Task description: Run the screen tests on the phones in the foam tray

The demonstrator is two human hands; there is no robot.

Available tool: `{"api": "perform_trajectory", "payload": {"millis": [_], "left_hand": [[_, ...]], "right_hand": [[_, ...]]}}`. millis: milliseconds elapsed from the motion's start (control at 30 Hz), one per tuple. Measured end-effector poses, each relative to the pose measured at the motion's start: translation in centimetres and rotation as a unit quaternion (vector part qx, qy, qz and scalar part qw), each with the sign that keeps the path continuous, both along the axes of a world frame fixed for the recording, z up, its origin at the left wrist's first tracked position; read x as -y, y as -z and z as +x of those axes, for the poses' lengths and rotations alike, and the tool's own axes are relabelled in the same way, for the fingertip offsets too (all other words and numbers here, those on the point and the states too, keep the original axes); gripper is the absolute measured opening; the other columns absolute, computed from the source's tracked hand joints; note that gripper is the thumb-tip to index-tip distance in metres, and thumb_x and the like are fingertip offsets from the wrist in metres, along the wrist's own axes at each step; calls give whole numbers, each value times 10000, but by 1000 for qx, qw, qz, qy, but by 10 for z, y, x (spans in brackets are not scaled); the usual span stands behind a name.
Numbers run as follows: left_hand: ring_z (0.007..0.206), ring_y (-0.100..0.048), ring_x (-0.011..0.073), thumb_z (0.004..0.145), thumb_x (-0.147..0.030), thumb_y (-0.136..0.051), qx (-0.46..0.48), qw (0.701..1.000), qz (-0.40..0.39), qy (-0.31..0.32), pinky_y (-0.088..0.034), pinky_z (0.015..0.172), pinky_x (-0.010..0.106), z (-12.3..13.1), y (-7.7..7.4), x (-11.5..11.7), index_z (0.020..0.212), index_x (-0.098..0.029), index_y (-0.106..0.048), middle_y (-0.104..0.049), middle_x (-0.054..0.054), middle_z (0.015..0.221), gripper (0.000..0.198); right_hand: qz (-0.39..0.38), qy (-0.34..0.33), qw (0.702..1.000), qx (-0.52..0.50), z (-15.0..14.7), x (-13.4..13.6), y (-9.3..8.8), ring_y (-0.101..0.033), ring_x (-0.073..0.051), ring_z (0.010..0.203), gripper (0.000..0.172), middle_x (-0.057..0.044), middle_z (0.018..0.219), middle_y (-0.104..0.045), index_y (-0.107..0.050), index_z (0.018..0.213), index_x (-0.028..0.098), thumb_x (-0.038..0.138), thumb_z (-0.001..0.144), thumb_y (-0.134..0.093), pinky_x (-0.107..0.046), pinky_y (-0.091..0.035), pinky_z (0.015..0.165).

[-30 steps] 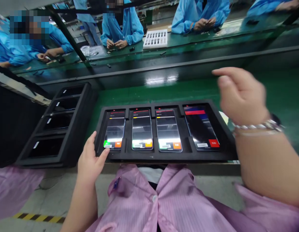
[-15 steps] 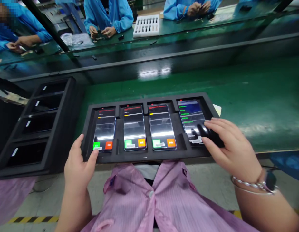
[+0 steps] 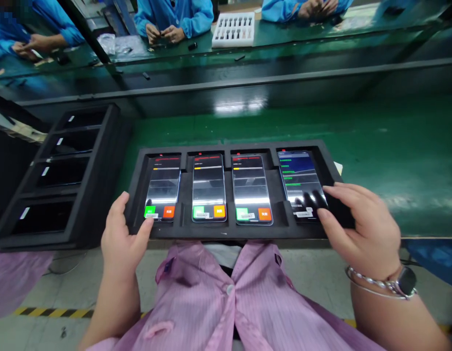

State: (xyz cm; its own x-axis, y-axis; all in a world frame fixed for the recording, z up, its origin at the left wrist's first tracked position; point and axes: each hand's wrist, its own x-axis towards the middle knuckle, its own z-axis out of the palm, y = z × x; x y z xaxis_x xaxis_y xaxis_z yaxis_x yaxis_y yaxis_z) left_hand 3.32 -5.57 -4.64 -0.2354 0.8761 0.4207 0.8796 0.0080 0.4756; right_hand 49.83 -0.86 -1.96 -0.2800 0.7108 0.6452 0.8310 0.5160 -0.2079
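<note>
Smartphones (image 3: pixel 208 187) lie face-up, four abreast, each seated in its own recess of a black foam tray (image 3: pixel 226 234), which keeps them from sliding. The left hand (image 3: pixel 123 236) is half open and holds nothing, its thumb at the near edge of the leftmost phone (image 3: pixel 162 187). The right hand (image 3: pixel 363 231), fingers spread and empty, spans the near corner of the rightmost phone (image 3: pixel 301 180); whether it touches the glass is hard to tell. Farther left sits a second foam tray (image 3: pixel 102 165), while the green-topped bench (image 3: pixel 394 146) lies open to the right.

Four phones (image 3: pixel 209 187) in foam tray (image 3: pixel 226 233), another tray (image 3: pixel 96 195) left
</note>
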Motion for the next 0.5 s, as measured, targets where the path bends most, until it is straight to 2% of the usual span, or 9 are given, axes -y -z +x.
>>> {"api": "perform_trajectory", "payload": {"millis": [67, 133, 233, 333, 400, 500], "left_hand": [[1476, -490, 412, 936, -514, -694, -26, 998, 48, 42, -398, 1228, 609, -3, 3, 1, 1524, -212, -516, -529, 197, 1568, 684], [1479, -475, 421, 895, -509, -727, -58, 991, 87, 81, -362, 1244, 624, -6, 6, 3, 1336, -220, -648, -562, 184, 1527, 533], [1354, -587, 392, 883, -558, -675, -82, 987, 85, 107, -439, 1183, 593, -10, 11, 4, 1083, -247, -728, -675, 146, 1377, 374], [1260, -644, 364, 891, -591, -622, -88, 989, 72, 96, -476, 1143, 557, -13, 15, 3, 1071, -247, -743, -718, 137, 1314, 407], [1247, -648, 361, 902, -588, -614, -96, 987, 83, 99, -475, 1138, 548, -15, 17, 2, 1088, -240, -752, -720, 140, 1313, 417], [1256, -636, 362, 926, -561, -620, -108, 982, 96, 124, -472, 1138, 547, -16, 17, 2, 1084, -240, -767, -705, 144, 1327, 386]], "right_hand": [[26, 0, 999, -43, -7, 8, -4, -689, -373, 1165, 459, -124, 1189, -733, -651, 1409, 250, 229, 954, -706, -558, -575, 1009], [8, -30, 996, -80, -21, 17, -10, -669, -387, 1202, 505, -118, 1215, -726, -637, 1446, 283, 218, 949, -695, -607, -544, 1041], [-46, -116, 990, -59, -49, 27, -16, -613, -400, 1289, 550, -140, 1284, -690, -579, 1504, 263, 227, 964, -680, -645, -512, 1085], [-70, -187, 980, -7, -77, 29, -12, -527, -414, 1395, 555, -180, 1387, -630, -530, 1517, 204, 255, 985, -679, -690, -447, 1168], [-75, -183, 980, 22, -92, 28, -5, -473, -439, 1439, 555, -209, 1451, -585, -506, 1522, 175, 321, 1011, -664, -738, -405, 1181], [-65, -133, 985, 85, -103, 26, 5, -437, -470, 1455, 581, -244, 1494, -549, -500, 1516, 134, 451, 1043, -615, -763, -398, 1162]]}}
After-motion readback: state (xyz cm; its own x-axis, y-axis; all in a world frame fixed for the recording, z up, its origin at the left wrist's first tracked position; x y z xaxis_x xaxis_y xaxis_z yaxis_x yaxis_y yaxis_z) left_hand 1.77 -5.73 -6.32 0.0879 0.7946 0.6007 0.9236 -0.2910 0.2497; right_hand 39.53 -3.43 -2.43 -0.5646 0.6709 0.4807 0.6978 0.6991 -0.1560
